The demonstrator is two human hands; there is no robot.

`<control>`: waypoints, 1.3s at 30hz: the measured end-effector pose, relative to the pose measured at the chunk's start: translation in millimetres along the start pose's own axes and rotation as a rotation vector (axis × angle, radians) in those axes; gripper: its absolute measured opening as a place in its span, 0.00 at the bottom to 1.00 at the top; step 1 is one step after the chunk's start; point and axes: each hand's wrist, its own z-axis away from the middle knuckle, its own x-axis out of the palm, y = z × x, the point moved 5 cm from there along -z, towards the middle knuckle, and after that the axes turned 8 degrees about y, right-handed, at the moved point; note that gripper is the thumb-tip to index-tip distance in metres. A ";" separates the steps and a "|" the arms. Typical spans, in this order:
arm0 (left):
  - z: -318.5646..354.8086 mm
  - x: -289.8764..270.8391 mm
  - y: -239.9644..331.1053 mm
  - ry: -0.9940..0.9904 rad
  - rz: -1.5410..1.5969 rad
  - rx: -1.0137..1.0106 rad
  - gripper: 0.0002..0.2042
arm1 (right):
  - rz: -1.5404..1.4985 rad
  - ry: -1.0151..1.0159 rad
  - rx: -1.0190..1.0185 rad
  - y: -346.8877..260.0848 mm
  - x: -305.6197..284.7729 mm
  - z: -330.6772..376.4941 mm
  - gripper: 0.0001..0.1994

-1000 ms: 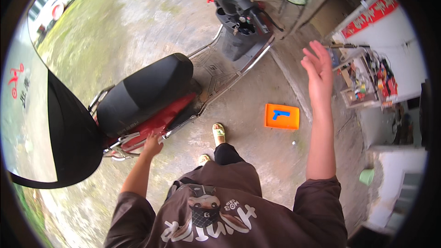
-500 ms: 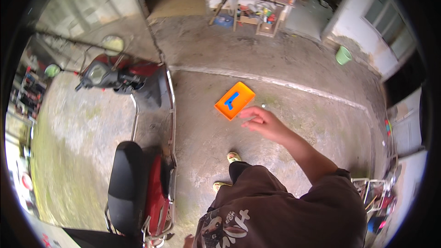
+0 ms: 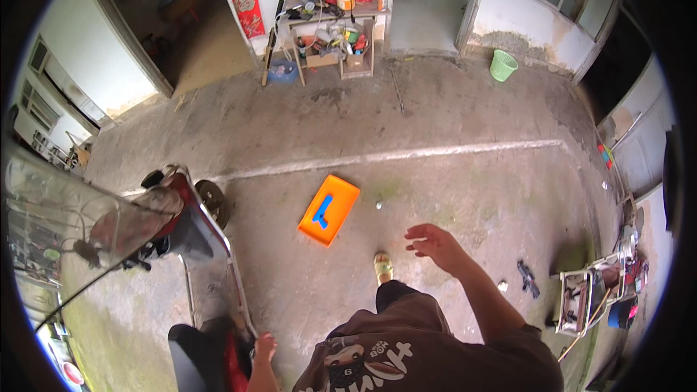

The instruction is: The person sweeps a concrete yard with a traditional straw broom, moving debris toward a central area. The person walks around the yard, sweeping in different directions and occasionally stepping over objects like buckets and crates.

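My right hand [image 3: 438, 247] hangs in the air over the floor, fingers bent but apart, with nothing in it. Ahead and to its left lies an orange tray [image 3: 347, 199] on the concrete. Inside the tray is a blue pistol-shaped piece [image 3: 321, 212], which neither hand touches. My left hand [image 3: 266, 348] shows low in the view beside the scooter [image 3: 210, 247], its fingers loosely bent and no object visible in them. Whether it touches the scooter's metal side rail I cannot tell.
A raised concrete edge [image 3: 406, 154] crosses the floor beyond the tray. Against the far wall stands a cluttered shelf [image 3: 337, 18], with a green basket [image 3: 502, 65] farther right. A black gun-shaped thing [image 3: 528, 279] lies near a metal rack [image 3: 577, 301].
The view has swung, so the tray now appears lower and farther left, the scooter lower. My left hand has come further into view. My right hand is farther from the tray.
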 end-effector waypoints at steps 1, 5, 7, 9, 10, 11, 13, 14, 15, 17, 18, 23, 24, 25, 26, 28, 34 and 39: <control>-28.1 23.5 38.6 0.024 0.007 0.055 0.12 | 0.109 0.034 -0.089 -10.5 -22.8 -20.8 0.14; -77.2 104.5 191.2 0.016 -0.020 0.036 0.14 | 0.088 0.116 -0.114 -46.8 -85.8 -81.8 0.13; -83.1 154.3 288.5 0.093 -0.351 0.399 0.13 | -0.008 0.098 -0.058 -64.7 -109.4 -113.8 0.14; -82.1 200.3 369.1 0.079 -0.368 0.502 0.14 | -0.051 0.096 -0.014 -78.0 -122.1 -151.6 0.14; -79.1 220.6 403.2 0.019 -0.344 0.558 0.14 | -0.017 0.090 -0.042 -84.7 -123.9 -172.9 0.14; -78.9 239.4 433.0 -0.032 -0.324 0.579 0.14 | 0.017 0.084 -0.071 -90.6 -124.8 -195.9 0.15; -85.6 261.2 475.6 -0.091 -0.342 0.594 0.14 | 0.034 0.064 -0.078 -99.3 -125.9 -243.5 0.15; -96.0 270.1 490.4 -0.101 -0.383 0.588 0.14 | 0.042 0.019 -0.117 -106.2 -125.8 -268.6 0.16; -109.4 278.2 502.8 -0.113 -0.410 0.616 0.14 | 0.061 -0.009 -0.131 -112.0 -126.0 -294.1 0.16; -147.6 281.7 513.1 -0.029 -0.619 0.588 0.14 | 0.102 -0.041 -0.143 -125.5 -128.4 -347.0 0.17; -169.1 279.8 513.9 -0.021 -0.635 0.531 0.15 | 0.126 -0.045 -0.145 -133.5 -129.7 -374.4 0.17; -238.5 255.2 516.0 -0.091 -0.732 -0.032 0.15 | 0.194 0.049 -0.086 -190.2 -143.5 -512.7 0.20; -247.3 252.1 533.9 -0.118 -0.807 -0.075 0.14 | 0.200 0.052 -0.156 -208.2 -142.6 -539.3 0.21; -254.5 249.8 564.1 -0.090 -0.835 0.046 0.14 | 0.221 0.067 -0.200 -224.7 -139.4 -565.0 0.21; -259.7 250.0 598.2 -0.037 -0.871 0.167 0.13 | 0.255 0.101 -0.212 -238.6 -135.7 -589.2 0.21; -262.6 247.0 665.7 0.144 -0.622 0.289 0.14 | 0.285 0.062 -0.313 -270.2 -121.0 -641.0 0.23; -277.3 274.8 769.9 0.255 -0.086 0.349 0.16 | 0.474 -0.003 -0.376 -341.2 -39.2 -850.6 0.30; -263.1 311.5 691.5 0.264 -0.211 0.139 0.13 | 0.756 0.146 -0.766 -417.6 58.5 -1039.9 0.38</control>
